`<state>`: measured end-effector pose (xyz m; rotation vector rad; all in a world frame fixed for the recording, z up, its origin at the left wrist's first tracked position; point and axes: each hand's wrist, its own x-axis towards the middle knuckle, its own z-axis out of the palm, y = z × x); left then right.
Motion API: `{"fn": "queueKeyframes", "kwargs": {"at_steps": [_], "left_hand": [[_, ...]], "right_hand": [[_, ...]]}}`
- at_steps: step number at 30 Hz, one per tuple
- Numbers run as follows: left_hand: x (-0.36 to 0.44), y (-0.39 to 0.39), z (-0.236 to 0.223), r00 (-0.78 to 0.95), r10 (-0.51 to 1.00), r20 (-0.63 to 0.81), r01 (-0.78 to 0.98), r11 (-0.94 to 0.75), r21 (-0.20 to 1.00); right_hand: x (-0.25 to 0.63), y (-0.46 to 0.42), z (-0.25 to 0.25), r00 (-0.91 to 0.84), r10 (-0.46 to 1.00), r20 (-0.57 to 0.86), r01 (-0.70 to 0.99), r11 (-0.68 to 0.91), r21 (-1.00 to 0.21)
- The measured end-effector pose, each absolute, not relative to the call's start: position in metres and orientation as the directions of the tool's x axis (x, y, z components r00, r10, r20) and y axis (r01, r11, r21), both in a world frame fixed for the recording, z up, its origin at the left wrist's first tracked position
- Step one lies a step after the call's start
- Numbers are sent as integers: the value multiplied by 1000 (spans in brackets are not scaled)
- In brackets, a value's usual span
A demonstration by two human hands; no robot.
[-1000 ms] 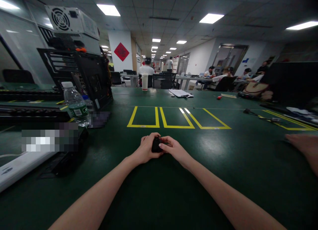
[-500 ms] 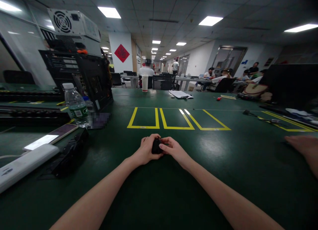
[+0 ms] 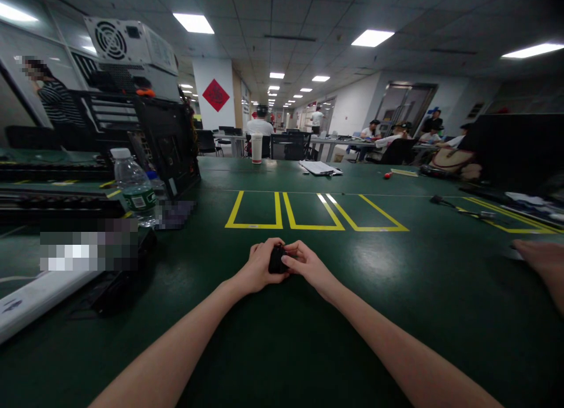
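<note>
While our left hand [image 3: 257,265] wraps the small black object [image 3: 276,261] just below the frame's centre, our right hand [image 3: 311,266] pinches its right side, its long axis unclear to us

A small, compact black object [image 3: 276,261] sits between the left grip [image 3: 259,263] and right grip [image 3: 311,267], partly covered by fingers, its full shape hidden.
</note>
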<state>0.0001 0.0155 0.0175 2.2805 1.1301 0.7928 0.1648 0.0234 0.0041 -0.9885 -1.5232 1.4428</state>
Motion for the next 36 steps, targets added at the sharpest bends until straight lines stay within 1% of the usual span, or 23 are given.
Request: {"fn": "queueKeyframes", "kwargs": {"at_steps": [4,8,11,17,20,23,27,32,36], "left_hand": [[-1,12,23,484,841,243,563,-512,649],[0,11,28,487,844,222,571,-501,650],[1,9,30,492,841,225,562,-504,655],[0,9,29,485,851,201,553,-476,684],[-1,10,27,478,853,212,553,-479,682],[-1,12,24,482,843,241,556,-506,660],[1,17,14,466,836,291,563,-533,632],[2,22,5,448,832,326,553,-545,631],[1,18,12,458,840,289,563,-526,638]], "right_hand": [[166,22,7,-378,926,-27,62,-4,-998],[169,18,11,-437,899,15,56,43,-998],[169,17,11,-423,905,44,40,67,-997],[167,19,8,-379,925,2,73,32,-997],[168,20,9,-394,919,-8,90,30,-995],[169,19,9,-436,899,35,51,63,-997],[168,19,8,-422,903,75,15,90,-996],[167,21,6,-395,918,41,33,59,-998],[167,22,6,-390,921,0,69,29,-997]]}}
